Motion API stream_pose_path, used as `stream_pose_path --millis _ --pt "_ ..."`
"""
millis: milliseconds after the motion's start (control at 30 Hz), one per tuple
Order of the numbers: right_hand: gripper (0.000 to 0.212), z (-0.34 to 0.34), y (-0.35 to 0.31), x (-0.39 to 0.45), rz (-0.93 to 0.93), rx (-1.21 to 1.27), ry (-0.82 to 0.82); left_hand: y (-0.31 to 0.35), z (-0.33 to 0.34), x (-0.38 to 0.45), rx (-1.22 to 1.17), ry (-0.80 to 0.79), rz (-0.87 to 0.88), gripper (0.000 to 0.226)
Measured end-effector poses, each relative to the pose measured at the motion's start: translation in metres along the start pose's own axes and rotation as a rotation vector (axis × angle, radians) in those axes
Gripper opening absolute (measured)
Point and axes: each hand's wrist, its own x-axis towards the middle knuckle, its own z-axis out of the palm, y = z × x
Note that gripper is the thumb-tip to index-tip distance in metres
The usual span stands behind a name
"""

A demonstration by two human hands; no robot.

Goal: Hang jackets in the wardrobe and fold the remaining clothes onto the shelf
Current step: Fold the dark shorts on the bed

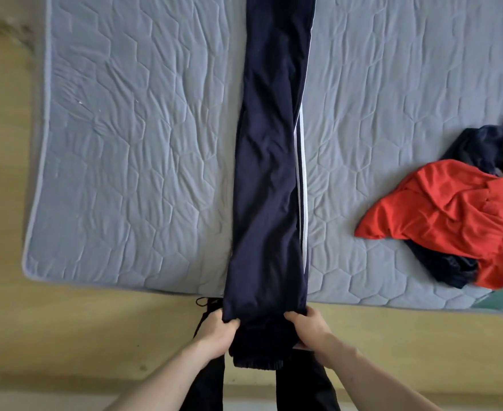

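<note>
Quilted grey mattress (131, 161) lies on a yellowish wooden floor (66, 330) in the head view, and dark navy track pants (269, 179) with white side stripes stretch lengthwise across it, legs laid together, the near end hanging over the mattress edge. Left hand (218, 329) and right hand (309, 327) each have their grip clamped on that near end, one at either side. Well to the right lies a crumpled red shirt (458, 209) over dark clothes (443, 265).
</note>
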Motion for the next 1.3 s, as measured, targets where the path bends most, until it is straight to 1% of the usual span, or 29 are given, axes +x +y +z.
stream_pose_path --millis 67,133,233,300,333,367,400,433,467,500,533,600,667,767,833,900,933,967,1000,1067,1133,1200,1300 --pt "0.024 0.000 0.001 -0.012 0.001 0.012 0.006 0.000 -0.003 -0.014 -0.054 0.029 0.016 0.011" --pt "0.024 -0.003 -0.008 -0.023 -0.015 0.010 0.011 0.013 -0.011 -0.028 -0.095 0.077 0.057 0.011" --pt "0.025 -0.013 -0.033 -0.037 -0.066 -0.030 0.007 0.046 -0.030 -0.045 -0.058 0.174 0.116 0.014" --pt "0.025 -0.020 -0.055 -0.046 -0.109 -0.054 0.013 0.074 -0.047 -0.057 -0.055 0.224 0.142 0.026" --pt "0.029 -0.024 -0.068 -0.050 -0.130 -0.046 0.019 0.087 -0.055 -0.062 -0.084 0.234 0.162 0.033" --pt "0.037 -0.028 -0.082 -0.054 -0.148 -0.020 0.023 0.102 -0.065 -0.065 -0.111 0.235 0.185 0.037" --pt "0.046 -0.032 -0.096 -0.058 -0.163 0.014 0.026 0.118 -0.074 -0.069 -0.128 0.227 0.216 0.036" --pt "0.052 -0.036 -0.112 -0.062 -0.179 0.045 0.028 0.136 -0.084 -0.073 -0.137 0.218 0.251 0.030" --pt "0.055 -0.040 -0.128 -0.066 -0.200 0.072 0.025 0.153 -0.094 -0.074 -0.146 0.215 0.287 0.020" --pt "0.051 -0.045 -0.144 -0.069 -0.225 0.092 0.017 0.170 -0.103 -0.075 -0.177 0.215 0.321 0.009" --pt "0.045 -0.049 -0.161 -0.072 -0.251 0.105 0.003 0.188 -0.112 -0.076 -0.222 0.210 0.360 0.008" --pt "0.028 -0.057 -0.192 -0.077 -0.282 0.133 -0.033 0.221 -0.129 -0.076 -0.303 0.199 0.399 0.023" --pt "0.019 -0.062 -0.221 -0.077 -0.293 0.188 -0.046 0.252 -0.144 -0.073 -0.405 0.156 0.402 0.024" --pt "0.028 -0.065 -0.262 -0.072 -0.321 0.294 -0.053 0.293 -0.163 -0.062 -0.527 0.085 0.386 0.028" --pt "0.036 -0.065 -0.284 -0.065 -0.350 0.369 -0.085 0.313 -0.173 -0.051 -0.576 0.085 0.413 0.027" --pt "0.034 -0.065 -0.300 -0.055 -0.386 0.452 -0.081 0.324 -0.180 -0.034 -0.625 0.117 0.445 0.019" --pt "0.033 -0.064 -0.305 -0.048 -0.409 0.464 -0.050 0.325 -0.181 -0.024 -0.626 0.153 0.456 0.020" --pt "0.033 -0.064 -0.307 -0.040 -0.430 0.439 -0.003 0.324 -0.180 -0.013 -0.600 0.198 0.453 0.027" --pt "0.036 -0.063 -0.305 -0.030 -0.445 0.380 0.054 0.320 -0.177 -0.002 -0.550 0.243 0.432 0.035" --pt "0.048 -0.062 -0.293 -0.005 -0.445 0.222 0.166 0.307 -0.168 0.019 -0.404 0.307 0.363 0.041" --pt "0.056 -0.064 -0.274 0.019 -0.427 0.054 0.249 0.287 -0.157 0.038 -0.268 0.294 0.299 0.044" --pt "0.061 -0.067 -0.258 0.035 -0.395 -0.094 0.303 0.269 -0.146 0.052 -0.169 0.254 0.256 0.053" --pt "0.069 -0.069 -0.244 0.053 -0.375 -0.158 0.332 0.251 -0.132 0.070 -0.059 0.238 0.226 0.067"
